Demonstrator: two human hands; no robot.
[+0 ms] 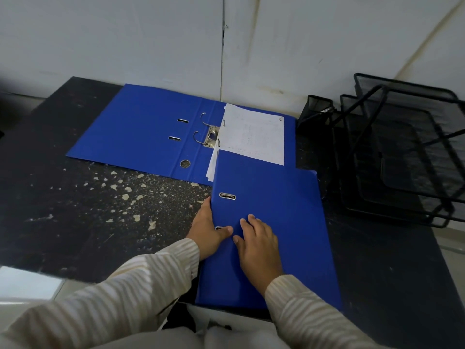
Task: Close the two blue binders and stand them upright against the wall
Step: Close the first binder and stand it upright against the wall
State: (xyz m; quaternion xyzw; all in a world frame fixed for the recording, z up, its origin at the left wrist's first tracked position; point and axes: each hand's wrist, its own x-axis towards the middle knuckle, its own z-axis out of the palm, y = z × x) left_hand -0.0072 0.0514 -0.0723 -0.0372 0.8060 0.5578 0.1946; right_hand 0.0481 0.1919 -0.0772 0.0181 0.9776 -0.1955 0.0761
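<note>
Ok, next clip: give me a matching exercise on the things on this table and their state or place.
Things: 1 far binder; 2 near binder; 3 paper sheet; 4 mesh tray.
States: A closed, lying flat; B black, at the right; C open flat by the wall; D white, inside the open binder.
Pairs: 1-C, 2-A, 3-D, 4-B.

Left hand (pixel 207 230) clasps the near binder (pixel 276 197) at its edge, thumb on top. Right hand (pixel 260 244) lies flat, fingers spread.

Matt binders (pixel 276 192), shiny metal ring mechanism (pixel 212 137), worktop (pixel 100 210) seemingly chipped stone
</note>
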